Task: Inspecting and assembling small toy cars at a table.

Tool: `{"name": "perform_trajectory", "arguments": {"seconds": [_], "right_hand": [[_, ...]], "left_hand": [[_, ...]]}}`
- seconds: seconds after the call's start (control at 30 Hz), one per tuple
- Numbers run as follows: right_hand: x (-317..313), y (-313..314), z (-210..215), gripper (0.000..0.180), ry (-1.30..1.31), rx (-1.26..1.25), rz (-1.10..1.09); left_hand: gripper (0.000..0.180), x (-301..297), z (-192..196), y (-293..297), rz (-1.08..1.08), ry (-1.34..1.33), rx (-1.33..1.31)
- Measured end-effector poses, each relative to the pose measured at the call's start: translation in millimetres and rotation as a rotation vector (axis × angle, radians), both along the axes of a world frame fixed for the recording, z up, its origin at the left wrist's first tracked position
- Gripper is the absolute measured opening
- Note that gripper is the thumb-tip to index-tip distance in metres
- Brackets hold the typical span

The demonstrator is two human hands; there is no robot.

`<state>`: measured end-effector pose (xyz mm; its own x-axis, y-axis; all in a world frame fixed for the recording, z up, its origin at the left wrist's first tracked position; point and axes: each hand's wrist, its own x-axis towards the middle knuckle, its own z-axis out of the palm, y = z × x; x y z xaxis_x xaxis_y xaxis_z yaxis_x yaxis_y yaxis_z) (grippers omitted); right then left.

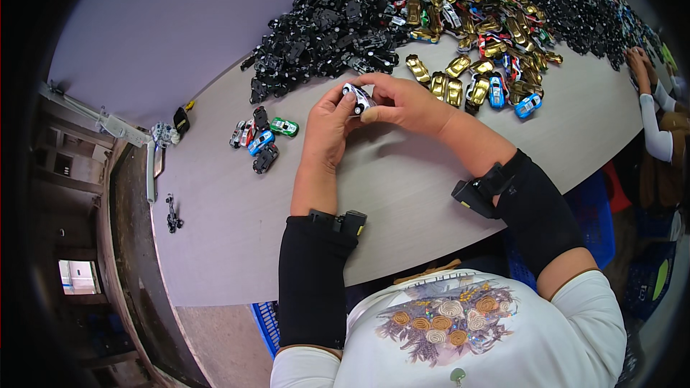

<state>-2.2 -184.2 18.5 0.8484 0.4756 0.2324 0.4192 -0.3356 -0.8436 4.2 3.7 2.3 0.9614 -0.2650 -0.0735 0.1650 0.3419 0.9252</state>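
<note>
**Both hands pinch one small toy car above the table**

No packages or labels show. The pale grey table (237, 194) curves away; a blue crate (267, 323) sits below its near edge. The left hand (327, 126) and right hand (402, 104) press fingertips onto a white toy car (359, 98). Beyond the grip lie black chassis parts (323, 29) and gold and coloured car bodies (474, 36); left of it, a few finished cars (260, 136)

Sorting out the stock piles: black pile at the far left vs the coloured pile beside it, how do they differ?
The black pile is one dark colour throughout; the coloured pile mixes gold, blue, green and red. The black pile looks like bare chassis parts, the coloured pile like toy car bodies. The black pile lies beyond the left hand, the coloured pile beyond the right hand. Both are loose heaps on the grey table.
</note>
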Motion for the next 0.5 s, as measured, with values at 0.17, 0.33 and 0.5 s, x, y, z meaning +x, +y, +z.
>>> {"name": "perform_trajectory", "arguments": {"seconds": [0.17,0.33,0.5], "right_hand": [[6,-1,-12,0.053,0.134,0.143,0.125],[2,2,-10,0.049,0.011,0.032,0.070],[1,6,-10,0.032,-0.087,-0.072,0.022]], "left_hand": [[0.029,-1,-1,2,0.016,0.012,0.033],[0.028,2,-3,4,0.017,0.029,0.031],[0.029,3,-2,4,0.025,0.043,0.058]]}}
